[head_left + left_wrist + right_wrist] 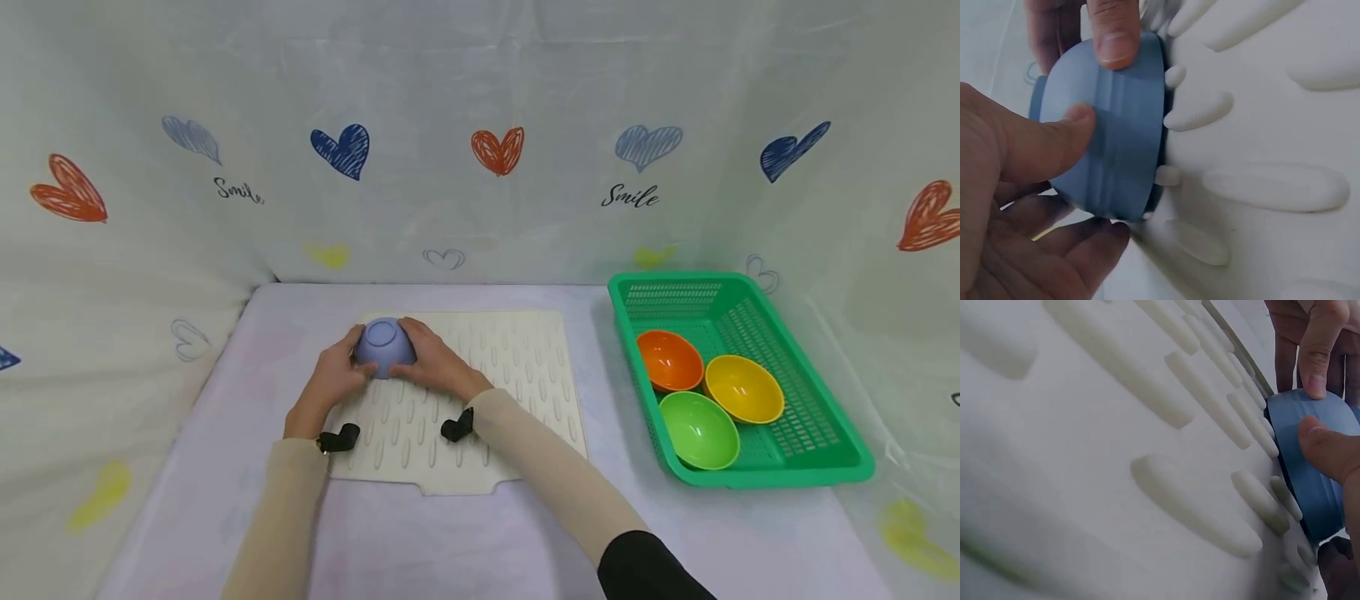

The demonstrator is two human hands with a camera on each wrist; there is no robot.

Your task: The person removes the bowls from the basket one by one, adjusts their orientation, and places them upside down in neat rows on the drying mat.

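Observation:
A blue bowl (384, 348) is upside down at the far left part of a cream drying mat (525, 367) with raised ridges. My left hand (339, 379) grips the bowl from its left side, thumb (1054, 140) on the near wall and fingers round the far side. From the right, my right hand (435, 358) holds it too, its thumb (1322, 440) pressed on the wall. In the left wrist view the bowl (1104, 137) has its rim down against the mat's ridges. The inside of the bowl is hidden.
To the right stands a green plastic basket (810, 417) with an orange bowl (670, 360), a yellow bowl (744, 388) and a light green bowl (699, 430) in it, open sides up. A white cloth (405, 550) covers the table. Behind hangs a sheet with printed hearts (498, 152).

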